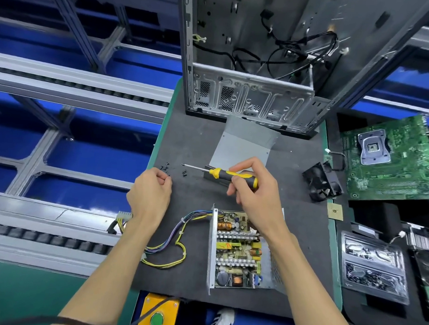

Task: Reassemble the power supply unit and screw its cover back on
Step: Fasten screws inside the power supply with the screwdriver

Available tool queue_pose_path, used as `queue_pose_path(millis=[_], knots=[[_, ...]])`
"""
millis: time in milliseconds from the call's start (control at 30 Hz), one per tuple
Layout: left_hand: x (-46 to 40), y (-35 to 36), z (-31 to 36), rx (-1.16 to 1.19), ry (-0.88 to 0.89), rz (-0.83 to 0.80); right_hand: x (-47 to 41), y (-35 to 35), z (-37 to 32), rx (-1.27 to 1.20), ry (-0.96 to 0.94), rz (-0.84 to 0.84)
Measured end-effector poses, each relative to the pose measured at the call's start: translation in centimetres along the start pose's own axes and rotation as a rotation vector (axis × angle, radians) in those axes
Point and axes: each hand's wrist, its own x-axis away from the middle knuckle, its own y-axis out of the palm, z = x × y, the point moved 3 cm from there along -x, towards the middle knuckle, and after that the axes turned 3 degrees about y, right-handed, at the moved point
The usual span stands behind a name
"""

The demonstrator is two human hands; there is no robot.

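Currently the right hand (250,185) grips the screwdriver (222,173) above the open power supply (239,250), the left hand (150,191) curls by the loose screws (165,166), its hold unclear, and the cover (244,146) lies behind.

Electronics assy line: conveyor rails (65,84), ESD mat (192,137), gutted PC case (248,66)

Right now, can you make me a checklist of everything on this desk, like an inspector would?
Surface: dark mat on a green bench.
Job's things: open PSU, board showing; cover lying apart beyond the hands; loose screws.
Clutter: fan, motherboard, PC case, chip.
Grips: left hand curled by the screws; right hand holds the screwdriver.
Cables: PSU wires looping left.
Surroundings: conveyor rails.
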Motion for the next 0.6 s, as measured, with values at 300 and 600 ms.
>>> queue_pose_path(millis=[300, 600], knots=[[2.1, -2.5, 4.1, 0.708, 0.057, -0.136, 0.4, -2.9, 0.2, -0.205, 0.048, 0.083], [4.4, -2.5, 9.2, 1.189, -0.02, -0.488, 1.7, -7.0, -0.1, -0.415, 0.074, 0.21]])
